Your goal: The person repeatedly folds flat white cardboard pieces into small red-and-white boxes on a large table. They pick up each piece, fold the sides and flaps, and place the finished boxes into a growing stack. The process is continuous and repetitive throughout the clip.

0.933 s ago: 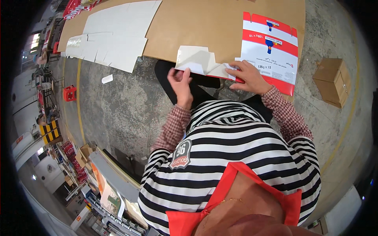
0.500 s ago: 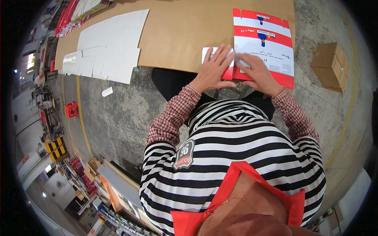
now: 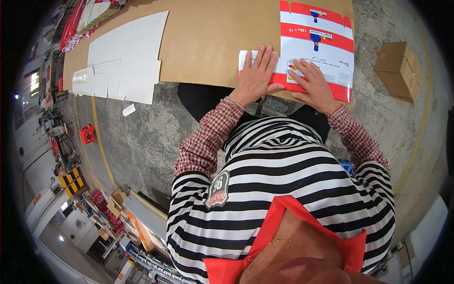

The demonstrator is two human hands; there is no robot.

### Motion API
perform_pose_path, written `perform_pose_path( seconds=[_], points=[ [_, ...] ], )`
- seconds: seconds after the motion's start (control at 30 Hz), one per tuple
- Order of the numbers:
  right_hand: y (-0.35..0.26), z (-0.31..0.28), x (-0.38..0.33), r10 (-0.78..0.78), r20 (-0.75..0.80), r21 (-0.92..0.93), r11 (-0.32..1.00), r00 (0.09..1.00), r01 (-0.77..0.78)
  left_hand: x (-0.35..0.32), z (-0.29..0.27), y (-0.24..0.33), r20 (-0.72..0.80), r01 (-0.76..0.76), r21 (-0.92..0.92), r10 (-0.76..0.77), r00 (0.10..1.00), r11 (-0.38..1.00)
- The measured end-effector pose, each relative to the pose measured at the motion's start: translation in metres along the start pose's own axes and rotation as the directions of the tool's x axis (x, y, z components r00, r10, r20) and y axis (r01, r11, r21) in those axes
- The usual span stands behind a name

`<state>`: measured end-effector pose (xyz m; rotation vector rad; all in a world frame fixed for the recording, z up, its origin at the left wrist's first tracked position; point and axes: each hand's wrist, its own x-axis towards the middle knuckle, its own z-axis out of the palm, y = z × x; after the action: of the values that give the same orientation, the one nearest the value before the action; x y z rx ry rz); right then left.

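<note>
Resting open with fingers spread, the left hand (image 3: 257, 78) and right hand (image 3: 314, 89) press printed cardboard (image 3: 318, 43), apparently already flattened, at upper right, its notched top flaps (image 3: 307, 9) left unfolded.

The person wears a striped top (image 3: 293, 166), red collar (image 3: 266, 232), shield badge (image 3: 218, 189), checked sleeves (image 3: 205, 135), black trousers (image 3: 196, 102).

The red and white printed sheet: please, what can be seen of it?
The red and white printed sheet looks like glossy cardboard, with blue figures, notches in its far edge and a narrower left part. It lies flat on the brown table's right end; the left hand and right hand rest on it.
</note>
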<state>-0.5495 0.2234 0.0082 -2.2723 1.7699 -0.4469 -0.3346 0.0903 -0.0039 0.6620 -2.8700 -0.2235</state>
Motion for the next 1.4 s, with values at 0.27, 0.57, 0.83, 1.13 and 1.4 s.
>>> perform_pose_path(
  seconds=[0.27, 0.57, 0.83, 1.13, 1.4],
  points=[
    [0.032, -0.005, -0.022, 0.185, -0.245, -0.014, 0.981, 0.952, -0.194, 0.019, 0.012, 0.011, -0.085, 0.206, 0.005, -0.205, 0.975, 0.978],
    [0.049, -0.019, -0.089, 0.904, -0.046, 0.855, -0.184, 0.426, 0.485, 0.033, 0.030, 0.026, -0.241, 0.181, -0.455, -0.316, 0.918, 0.872],
    [0.037, 0.003, -0.058, 0.690, -0.094, 0.969, 0.230, 0.717, -0.094, 0.021, -0.028, 0.087, -0.278, 0.079, -0.648, -0.332, 0.901, 0.758],
    [0.295, -0.115, 0.056, 0.634, 0.085, 0.652, 0.548, 0.769, -0.524, -0.195, -0.083, -0.159, -0.411, 0.844, 0.087, -0.753, 0.514, 0.529],
    [0.297, -0.014, 0.360, 0.745, -0.151, 0.587, 0.597, 0.650, -0.548, -0.266, -0.096, -0.222, -0.240, 0.776, 0.254, -0.739, 0.629, 0.578]
  ],
)
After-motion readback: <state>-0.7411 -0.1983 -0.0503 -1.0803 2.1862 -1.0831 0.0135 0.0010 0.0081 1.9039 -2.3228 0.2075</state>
